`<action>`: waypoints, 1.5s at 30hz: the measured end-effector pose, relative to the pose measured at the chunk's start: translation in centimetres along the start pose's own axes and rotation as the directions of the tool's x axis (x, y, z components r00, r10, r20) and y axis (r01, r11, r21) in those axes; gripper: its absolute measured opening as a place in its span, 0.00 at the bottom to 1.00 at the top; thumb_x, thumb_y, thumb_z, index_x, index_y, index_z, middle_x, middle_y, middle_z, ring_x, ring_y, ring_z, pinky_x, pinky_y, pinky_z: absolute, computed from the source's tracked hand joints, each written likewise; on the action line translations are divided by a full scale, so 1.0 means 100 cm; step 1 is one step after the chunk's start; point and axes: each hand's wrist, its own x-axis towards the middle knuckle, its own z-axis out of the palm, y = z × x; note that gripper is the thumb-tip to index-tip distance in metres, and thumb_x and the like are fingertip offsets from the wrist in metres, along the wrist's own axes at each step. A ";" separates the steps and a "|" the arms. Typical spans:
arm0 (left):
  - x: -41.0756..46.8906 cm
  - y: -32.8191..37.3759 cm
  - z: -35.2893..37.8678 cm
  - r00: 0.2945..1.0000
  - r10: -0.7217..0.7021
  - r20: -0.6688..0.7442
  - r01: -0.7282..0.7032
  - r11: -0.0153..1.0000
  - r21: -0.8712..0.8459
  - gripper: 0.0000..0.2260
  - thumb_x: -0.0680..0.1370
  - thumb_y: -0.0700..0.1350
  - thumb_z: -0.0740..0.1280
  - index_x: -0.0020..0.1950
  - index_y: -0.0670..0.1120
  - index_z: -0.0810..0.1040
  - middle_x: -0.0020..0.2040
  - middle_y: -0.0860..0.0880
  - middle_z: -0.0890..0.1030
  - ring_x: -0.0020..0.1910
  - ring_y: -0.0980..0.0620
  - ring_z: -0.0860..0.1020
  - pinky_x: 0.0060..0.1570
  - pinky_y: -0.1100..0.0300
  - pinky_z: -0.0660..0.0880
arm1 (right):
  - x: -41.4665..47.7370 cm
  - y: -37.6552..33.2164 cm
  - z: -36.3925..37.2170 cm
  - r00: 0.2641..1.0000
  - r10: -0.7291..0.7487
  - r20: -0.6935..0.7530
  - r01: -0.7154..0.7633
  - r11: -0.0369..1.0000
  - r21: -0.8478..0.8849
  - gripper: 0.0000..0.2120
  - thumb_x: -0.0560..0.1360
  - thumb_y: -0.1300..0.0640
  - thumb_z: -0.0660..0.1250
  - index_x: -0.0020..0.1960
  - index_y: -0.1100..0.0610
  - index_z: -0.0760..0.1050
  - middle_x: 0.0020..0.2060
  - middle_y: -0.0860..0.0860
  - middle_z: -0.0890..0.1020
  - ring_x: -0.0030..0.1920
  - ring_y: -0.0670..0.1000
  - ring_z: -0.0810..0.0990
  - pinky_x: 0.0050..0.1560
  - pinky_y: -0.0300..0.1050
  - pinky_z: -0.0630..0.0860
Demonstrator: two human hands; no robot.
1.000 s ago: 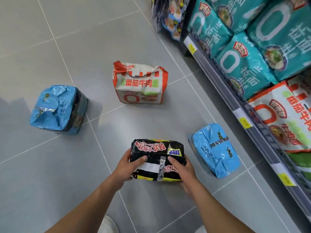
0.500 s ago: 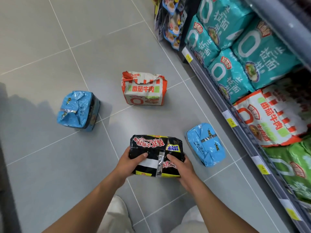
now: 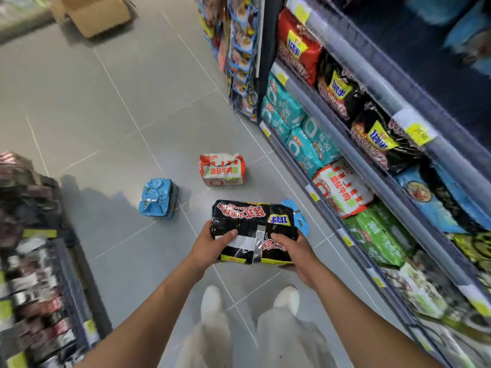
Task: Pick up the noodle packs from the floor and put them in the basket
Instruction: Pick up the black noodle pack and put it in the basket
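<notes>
I hold a black noodle pack (image 3: 249, 221) with red and yellow print up off the floor in both hands. My left hand (image 3: 212, 244) grips its left end, my right hand (image 3: 295, 252) its right end. On the grey tiles lie a blue pack (image 3: 158, 197) to the left, a white and orange pack (image 3: 222, 170) farther ahead, and a second blue pack (image 3: 300, 217) mostly hidden behind the black one. No basket is in view.
Stocked shelves (image 3: 372, 160) of noodle packs run along the right. Another shelf unit (image 3: 34, 261), blurred, stands at the left. A cardboard box (image 3: 98, 11) sits on the floor far back. My two white shoes (image 3: 212, 301) are below the pack.
Both hands have lifted the black pack from the floor as my view rose and pulled back. The higher shelves, the left shelf unit and my shoes have come into view.
</notes>
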 end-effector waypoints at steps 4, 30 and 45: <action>-0.069 0.049 0.000 0.996 0.050 0.075 -0.057 0.994 0.091 0.21 0.77 0.49 0.74 0.68 0.52 0.72 0.55 0.49 0.84 0.45 0.52 0.85 0.33 0.61 0.81 | -0.088 -0.032 -0.018 0.998 -0.025 -0.054 0.024 1.000 -0.018 0.22 0.70 0.48 0.75 0.61 0.40 0.72 0.55 0.51 0.85 0.54 0.55 0.85 0.54 0.63 0.83; -0.318 0.119 0.117 0.625 0.039 0.780 -0.649 0.582 0.491 0.20 0.75 0.58 0.73 0.64 0.53 0.76 0.57 0.48 0.85 0.47 0.46 0.87 0.42 0.43 0.85 | -0.439 0.102 -0.053 0.742 -0.033 -0.670 0.444 0.773 0.454 0.45 0.63 0.35 0.76 0.75 0.50 0.67 0.69 0.51 0.78 0.61 0.52 0.82 0.47 0.51 0.86; -0.519 -0.088 0.290 0.310 -0.246 0.918 -0.874 0.306 0.377 0.14 0.78 0.56 0.71 0.60 0.52 0.78 0.50 0.49 0.86 0.38 0.49 0.87 0.38 0.43 0.85 | -0.632 0.336 -0.094 0.462 0.312 -0.830 0.650 0.517 0.557 0.12 0.78 0.50 0.71 0.60 0.48 0.78 0.54 0.50 0.86 0.52 0.50 0.86 0.49 0.57 0.86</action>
